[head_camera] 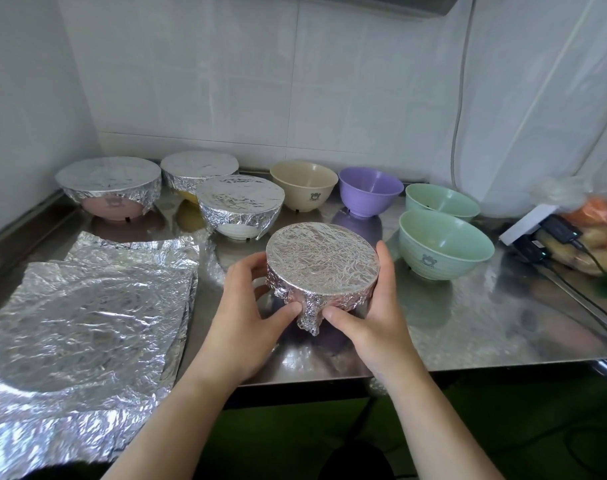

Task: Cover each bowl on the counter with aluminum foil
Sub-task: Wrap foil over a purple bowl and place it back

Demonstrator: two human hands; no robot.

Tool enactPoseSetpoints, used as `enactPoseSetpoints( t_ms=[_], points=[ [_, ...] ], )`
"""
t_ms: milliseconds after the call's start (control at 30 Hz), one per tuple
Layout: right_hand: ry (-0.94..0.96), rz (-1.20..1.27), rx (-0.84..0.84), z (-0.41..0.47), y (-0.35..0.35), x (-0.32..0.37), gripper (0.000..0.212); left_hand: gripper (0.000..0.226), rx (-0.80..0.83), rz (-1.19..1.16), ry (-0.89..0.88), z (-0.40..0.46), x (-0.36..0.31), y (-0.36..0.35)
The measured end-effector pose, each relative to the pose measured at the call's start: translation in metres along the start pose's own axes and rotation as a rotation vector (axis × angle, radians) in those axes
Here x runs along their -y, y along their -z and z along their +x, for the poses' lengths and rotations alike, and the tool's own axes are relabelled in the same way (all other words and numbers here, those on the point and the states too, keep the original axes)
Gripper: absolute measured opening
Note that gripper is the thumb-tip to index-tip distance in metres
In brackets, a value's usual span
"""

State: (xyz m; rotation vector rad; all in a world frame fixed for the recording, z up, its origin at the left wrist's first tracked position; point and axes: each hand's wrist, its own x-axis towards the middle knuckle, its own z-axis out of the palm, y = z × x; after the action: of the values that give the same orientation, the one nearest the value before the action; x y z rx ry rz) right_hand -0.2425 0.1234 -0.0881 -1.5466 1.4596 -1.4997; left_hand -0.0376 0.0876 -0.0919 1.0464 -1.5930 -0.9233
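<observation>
Now both hands [321, 308] clasp the foil-wrapped bowl [322, 261] near the counter [468, 327] front edge

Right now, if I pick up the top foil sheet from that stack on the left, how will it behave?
The top foil sheet will probably flop and bend, since it already looks thin and crinkled. It likely weighs almost nothing, so it may slide off the stack easily. Its creased edges suggest it could tear if tugged.

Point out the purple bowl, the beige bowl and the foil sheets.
purple bowl [370, 199], head view, outer wall.
beige bowl [303, 194], head view, front wall.
foil sheets [87, 313], head view, top sheet's middle.
</observation>
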Motion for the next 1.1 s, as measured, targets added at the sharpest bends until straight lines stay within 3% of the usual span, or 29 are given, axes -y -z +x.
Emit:
enactPoseSetpoints(
  t_ms=[400,833,1100],
  points=[
    [-0.013,-0.149,-0.029,-0.002,-0.004,0.010,0.135,0.089,-0.037,0.156,-0.064,-0.001,-0.005,-0.005],
    [-0.034,-0.070,-0.001,-0.002,0.000,0.010,0.121,0.105,-0.012,0.147,-0.092,0.002,0.003,-0.007],
    [-0.032,-0.168,-0.023,-0.001,-0.002,0.009,0.130,0.111,-0.010,0.133,-0.085,0.003,0.005,-0.008]
  ],
)
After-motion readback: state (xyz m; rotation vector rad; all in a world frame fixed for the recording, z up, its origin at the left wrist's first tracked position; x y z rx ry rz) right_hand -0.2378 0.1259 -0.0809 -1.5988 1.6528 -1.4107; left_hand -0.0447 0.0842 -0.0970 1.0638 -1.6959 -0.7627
